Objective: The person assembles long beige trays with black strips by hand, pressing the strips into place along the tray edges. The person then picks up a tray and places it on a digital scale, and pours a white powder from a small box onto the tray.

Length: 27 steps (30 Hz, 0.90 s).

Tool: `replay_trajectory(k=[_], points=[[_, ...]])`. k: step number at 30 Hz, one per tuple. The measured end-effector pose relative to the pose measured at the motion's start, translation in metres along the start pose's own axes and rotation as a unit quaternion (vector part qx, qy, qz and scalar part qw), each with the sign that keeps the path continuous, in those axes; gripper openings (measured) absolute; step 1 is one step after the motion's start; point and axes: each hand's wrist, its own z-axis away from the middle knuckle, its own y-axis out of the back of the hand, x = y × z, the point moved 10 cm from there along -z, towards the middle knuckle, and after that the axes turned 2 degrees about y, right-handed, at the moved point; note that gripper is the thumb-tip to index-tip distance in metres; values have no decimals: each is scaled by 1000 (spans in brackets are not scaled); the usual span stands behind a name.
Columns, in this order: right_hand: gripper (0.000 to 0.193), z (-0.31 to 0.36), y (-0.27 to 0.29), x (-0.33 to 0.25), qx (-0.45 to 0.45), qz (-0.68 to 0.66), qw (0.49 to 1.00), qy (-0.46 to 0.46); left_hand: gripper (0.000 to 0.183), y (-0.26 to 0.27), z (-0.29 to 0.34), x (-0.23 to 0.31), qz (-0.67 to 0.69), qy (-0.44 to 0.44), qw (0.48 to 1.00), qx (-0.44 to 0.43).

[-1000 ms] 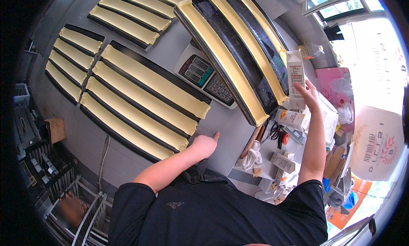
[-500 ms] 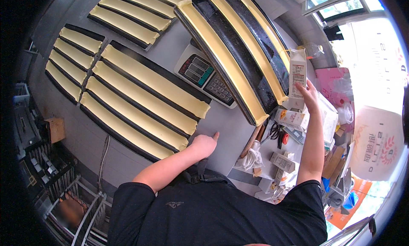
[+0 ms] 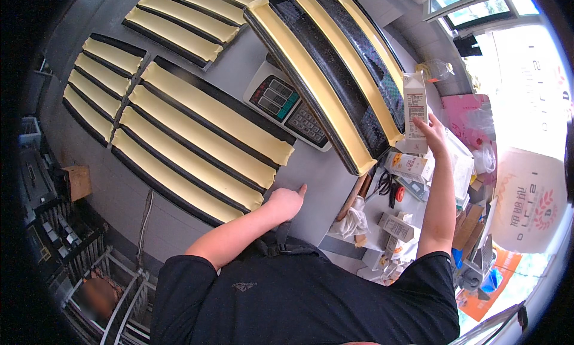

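My right hand [image 3: 431, 134] grips the lower part of a tall white gable-top carton [image 3: 415, 97], with the thumb across its printed side. The carton stands close against the right end of a black perforated trough tray [image 3: 320, 52]. Pale yellow strips line that tray, which is tilted and rests partly over a scale [image 3: 287, 103] with a keypad and display. My left hand [image 3: 286, 205] rests loosely closed at the grey table's near edge, thumb pointing out. Its fingers are curled under and partly hidden. Beside it ends another yellow-lined tray [image 3: 203, 139].
More yellow-lined trays lie at the far left [image 3: 179, 31] and left [image 3: 101, 85]. A side surface at right holds a smaller carton [image 3: 409, 167], a red tape roll [image 3: 400, 194], a white cloth [image 3: 353, 220] and boxes. Metal racks [image 3: 122, 297] stand lower left.
The carton has shifted slightly down and left with my right hand. My left hand and the trays keep their places.
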Motion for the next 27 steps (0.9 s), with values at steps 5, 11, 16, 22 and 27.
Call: replay_trajectory(k=[5, 11, 16, 22, 27], points=[[73, 3, -3, -7, -7, 4, 1000, -7, 68, 4, 3, -1, 17, 1, 1000, -8], [73, -6, -1, 5, -11, 7, 1000, 3, 68, 0, 0, 0, 0, -8, 1000, 16], [70, -10, -2, 3, -15, -13, 1000, 14, 69, -2, -2, -1, 7, -1, 1000, 18], [62, -9, -7, -5, -21, -79, 996, 25, 71, -4, -2, -2, 3, 2, 1000, 14], [59, -8, -4, -8, -8, -91, 995, 34, 73, -3, -2, -3, 27, 9, 1000, 0]])
